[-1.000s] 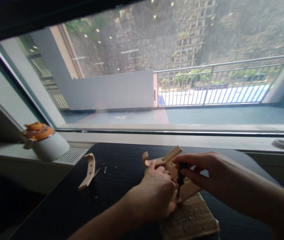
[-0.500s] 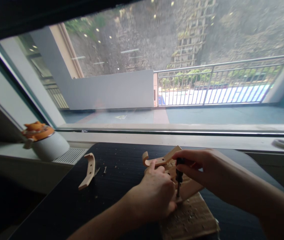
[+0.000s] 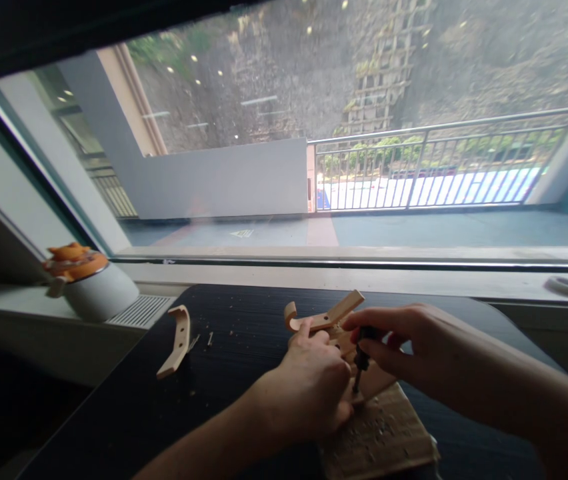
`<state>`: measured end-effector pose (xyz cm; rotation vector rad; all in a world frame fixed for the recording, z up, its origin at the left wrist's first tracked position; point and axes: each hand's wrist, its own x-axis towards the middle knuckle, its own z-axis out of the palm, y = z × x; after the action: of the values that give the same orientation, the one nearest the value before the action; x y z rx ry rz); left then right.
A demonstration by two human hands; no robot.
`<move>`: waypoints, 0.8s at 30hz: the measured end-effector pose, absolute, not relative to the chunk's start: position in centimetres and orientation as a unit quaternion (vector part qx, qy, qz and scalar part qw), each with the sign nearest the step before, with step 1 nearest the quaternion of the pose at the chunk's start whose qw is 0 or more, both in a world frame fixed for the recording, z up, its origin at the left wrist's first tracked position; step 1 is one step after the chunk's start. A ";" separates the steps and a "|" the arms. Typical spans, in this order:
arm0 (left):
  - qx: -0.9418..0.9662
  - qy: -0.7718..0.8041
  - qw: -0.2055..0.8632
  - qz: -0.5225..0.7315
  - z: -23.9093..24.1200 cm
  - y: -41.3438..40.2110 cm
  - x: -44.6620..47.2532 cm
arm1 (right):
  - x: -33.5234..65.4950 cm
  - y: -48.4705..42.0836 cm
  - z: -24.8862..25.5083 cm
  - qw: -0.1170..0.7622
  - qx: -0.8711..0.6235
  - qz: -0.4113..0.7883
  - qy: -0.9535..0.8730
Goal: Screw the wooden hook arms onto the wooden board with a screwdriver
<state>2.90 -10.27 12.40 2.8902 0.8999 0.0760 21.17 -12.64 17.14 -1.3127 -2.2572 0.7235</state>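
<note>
The right hand grips a dark screwdriver, its thumb and fingers closed around the handle. The screwdriver stands nearly upright, leaning slightly, with its tip down at the near end of a pale wooden strip. That strip lies under the two hands, on the right of the dark table.

The left hand rests over the wood, just left of the screwdriver, back of the hand up. Its index finger is stretched toward the far side, while the others are curled (whether they close around the wood I cannot tell, as the hand itself hides it). The index fingertip meets the near edge of a curved wooden bracket, which has a hooked left end and a dark hole.

Below the strip, on the near side, is a brown slab scattered with small flecks. Well to the left on the table lies a second bracket with two holes, and just right of it are a few small screws.

Beyond the table runs a pale sill, with a grey, orange-topped jar at its left and a roll of tape at its far right. Outside the window stands a metal railing.
</note>
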 end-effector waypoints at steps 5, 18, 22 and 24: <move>0.952 0.302 0.057 0.011 12.4 -10.1 3.0 | 21.1 -12.5 16.8 0.204 -0.485 0.235 -0.817; 0.949 0.311 0.052 -0.011 12.7 -10.2 3.2 | 20.3 -11.8 16.6 0.206 -0.500 0.154 -0.827; 0.948 0.312 0.065 -0.007 12.9 -10.1 3.2 | 20.3 -11.9 16.8 0.236 -0.493 0.176 -0.819; 0.948 0.311 0.071 -0.004 12.8 -10.1 3.1 | 20.7 -12.2 17.0 0.238 -0.481 0.198 -0.820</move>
<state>3.12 -10.12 12.80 2.8492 0.9348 -0.0131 20.66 -12.15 16.96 -1.3180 -2.2463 0.5437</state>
